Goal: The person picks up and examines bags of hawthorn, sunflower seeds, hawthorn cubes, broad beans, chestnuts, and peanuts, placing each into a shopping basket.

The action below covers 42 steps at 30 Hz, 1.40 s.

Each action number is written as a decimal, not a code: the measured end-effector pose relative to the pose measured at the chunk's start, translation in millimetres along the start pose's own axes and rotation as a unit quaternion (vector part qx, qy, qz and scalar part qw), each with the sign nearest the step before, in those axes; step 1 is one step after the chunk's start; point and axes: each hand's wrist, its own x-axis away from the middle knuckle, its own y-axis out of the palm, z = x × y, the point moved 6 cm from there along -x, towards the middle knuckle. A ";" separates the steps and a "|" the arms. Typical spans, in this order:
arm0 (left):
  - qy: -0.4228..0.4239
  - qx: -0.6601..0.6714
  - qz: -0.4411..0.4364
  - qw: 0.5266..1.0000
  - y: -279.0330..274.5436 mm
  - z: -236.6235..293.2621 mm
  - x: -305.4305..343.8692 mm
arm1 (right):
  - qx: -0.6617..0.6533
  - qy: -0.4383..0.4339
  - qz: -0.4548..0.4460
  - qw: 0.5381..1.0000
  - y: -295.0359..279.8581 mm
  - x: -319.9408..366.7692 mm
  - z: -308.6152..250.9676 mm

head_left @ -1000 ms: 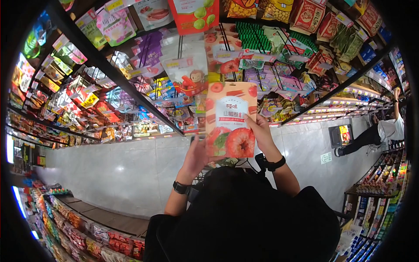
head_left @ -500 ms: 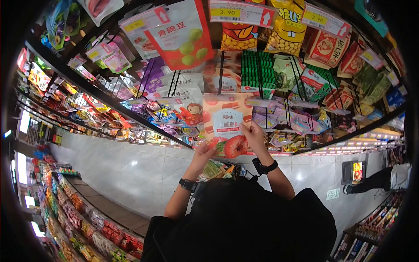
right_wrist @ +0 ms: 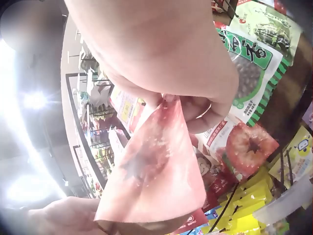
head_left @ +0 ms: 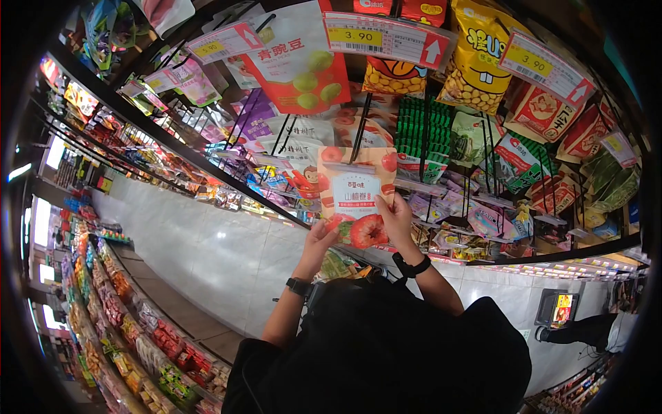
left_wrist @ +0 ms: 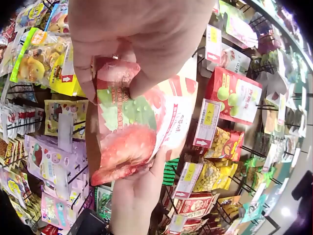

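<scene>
Both hands hold up a peach-coloured snack pouch (head_left: 354, 181) of hawthorn rolls, its printed front facing the head camera. My left hand (head_left: 319, 241) pinches the lower left edge between thumb and fingers. On the other side, my right hand (head_left: 396, 222) grips the right edge, thumb over the front. From the left wrist, the pouch (left_wrist: 129, 142) looks creased near the left hand's thumb (left_wrist: 146, 81), and its printed red fruit bulges below. In the right wrist view the lower part of the pouch (right_wrist: 156, 171) hangs from the right hand (right_wrist: 171, 54).
A rack of hanging snacks faces me, with a red and white green-pea pouch (head_left: 303, 69), yellow bags (head_left: 476, 58) and price tags (head_left: 383, 38) on hooks. Similar peach-coloured pouches (head_left: 365, 127) hang behind the held one. Low shelves (head_left: 148, 324) run behind on the left; a person's leg (head_left: 576, 331) shows at right.
My left hand goes from lying with extended fingers under the pouch's lower left to pinching that edge. The head view shifts, so the upper rack and price tags look larger. The right hand keeps its grip.
</scene>
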 end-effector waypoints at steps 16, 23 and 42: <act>0.016 -0.020 0.012 1.000 -15.8 -19.1 -3.4 | 0.083 -0.067 -0.038 0.994 -4.0 4.1 -2.7; 0.010 -0.032 0.023 0.999 -14.1 -19.1 -10.4 | 0.043 -0.022 -0.010 0.999 -4.4 0.3 6.8; -0.025 -0.019 0.091 0.995 -46.2 -4.2 -26.7 | 0.013 0.031 0.124 0.992 -6.6 -73.3 56.7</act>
